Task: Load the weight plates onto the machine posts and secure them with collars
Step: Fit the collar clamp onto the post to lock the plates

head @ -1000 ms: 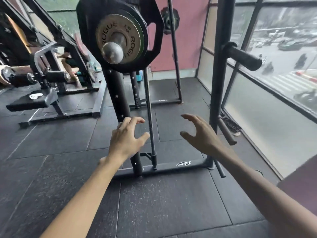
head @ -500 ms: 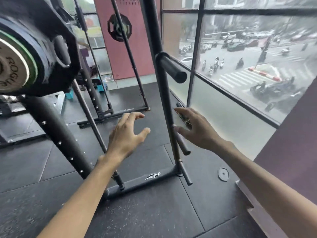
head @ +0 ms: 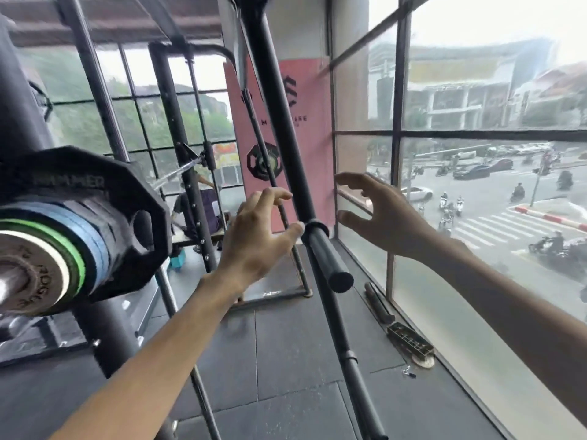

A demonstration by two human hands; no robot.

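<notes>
Left hand [head: 257,239] and right hand [head: 384,217] hover open-fingered, holding nothing, either side of the black post [head: 328,258] — rubber floor tiles [head: 286,350] below (wide window [head: 476,192] right).

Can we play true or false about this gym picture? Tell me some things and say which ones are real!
1. The left hand and the right hand hold nothing. True.
2. The short black metal peg between them carries a weight. False: it is bare.
3. A green-rimmed plate sits in front of the black many-sided weight plate. True.
4. The right hand grips the peg. False: it is open, beside the peg, not touching it.
</notes>
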